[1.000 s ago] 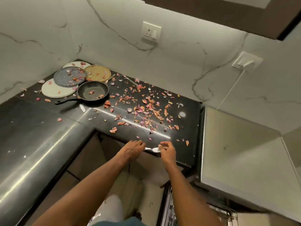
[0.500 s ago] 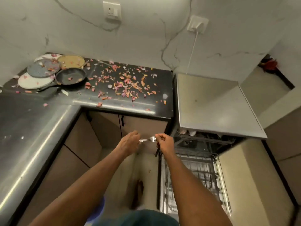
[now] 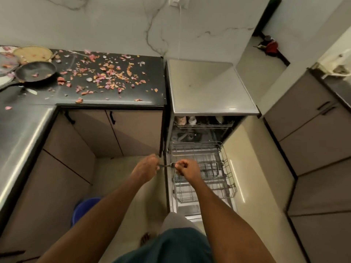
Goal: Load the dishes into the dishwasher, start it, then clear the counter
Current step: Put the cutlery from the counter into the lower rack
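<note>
A metal fork [image 3: 167, 165] spans the gap between my hands. My left hand [image 3: 147, 168] grips its handle end and my right hand [image 3: 187, 168] pinches its tines end. Both hands hover over the left front of the pulled-out lower rack [image 3: 226, 173] of the open dishwasher [image 3: 209, 88]. The upper rack [image 3: 204, 124] holds cups. On the black counter [image 3: 114, 95] at the far left lie a dark frying pan [image 3: 35, 72], a yellow plate [image 3: 32, 54] and other plates, amid scattered peels [image 3: 106, 74].
A knife [image 3: 31, 91] lies by the pan. Beige cabinet doors [image 3: 121, 133] run under the counter. A blue bucket [image 3: 85, 207] stands on the floor to my left. More cabinets [image 3: 319, 149] line the right side. My legs are at the bottom of the view.
My view swung right and down from the counter to the dishwasher. Both hands carried the fork away from the counter edge to above the lower rack.
</note>
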`<state>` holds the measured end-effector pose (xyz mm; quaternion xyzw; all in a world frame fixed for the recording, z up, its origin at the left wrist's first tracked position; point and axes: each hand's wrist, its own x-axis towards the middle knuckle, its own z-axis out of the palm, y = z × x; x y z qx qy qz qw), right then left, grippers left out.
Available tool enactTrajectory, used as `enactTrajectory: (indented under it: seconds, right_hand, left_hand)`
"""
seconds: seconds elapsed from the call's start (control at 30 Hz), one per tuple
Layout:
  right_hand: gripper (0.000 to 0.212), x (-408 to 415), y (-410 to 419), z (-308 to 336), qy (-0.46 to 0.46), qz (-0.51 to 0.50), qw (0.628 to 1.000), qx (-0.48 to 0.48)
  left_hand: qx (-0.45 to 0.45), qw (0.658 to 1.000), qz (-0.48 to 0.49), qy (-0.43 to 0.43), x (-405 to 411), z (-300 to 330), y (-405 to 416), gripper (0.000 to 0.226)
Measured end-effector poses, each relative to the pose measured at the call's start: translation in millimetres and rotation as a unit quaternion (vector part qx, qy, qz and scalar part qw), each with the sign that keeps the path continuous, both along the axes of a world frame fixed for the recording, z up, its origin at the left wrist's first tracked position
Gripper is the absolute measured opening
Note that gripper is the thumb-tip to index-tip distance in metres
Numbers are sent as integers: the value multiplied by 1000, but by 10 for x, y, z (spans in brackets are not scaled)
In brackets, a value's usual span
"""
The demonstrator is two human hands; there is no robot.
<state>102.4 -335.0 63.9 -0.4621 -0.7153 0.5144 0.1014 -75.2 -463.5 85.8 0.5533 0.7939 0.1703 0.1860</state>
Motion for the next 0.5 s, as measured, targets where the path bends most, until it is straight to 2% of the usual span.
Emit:
enactTrajectory:
  seconds: [0.07,0.17,0.37,0.5]
  right_hand:
    - [3,299,84,-62,-26,1,999,21]
    - [10,768,237,-145,-83,-15,995,46]
    - [10,1698,636,-329,-151,5,985,77]
    - [10,2296,1097,-459,-179,6,979,93]
  left_hand:
    - [-7,1000,-18,-7,271,-31,119,15]
    - [-22,998,-49,-22,694,-134,357,20]
    - [-107,983,-145,-18,1472,-412,951,28]
    - [-142,980,-139,-15,2003,-558,1533,25]
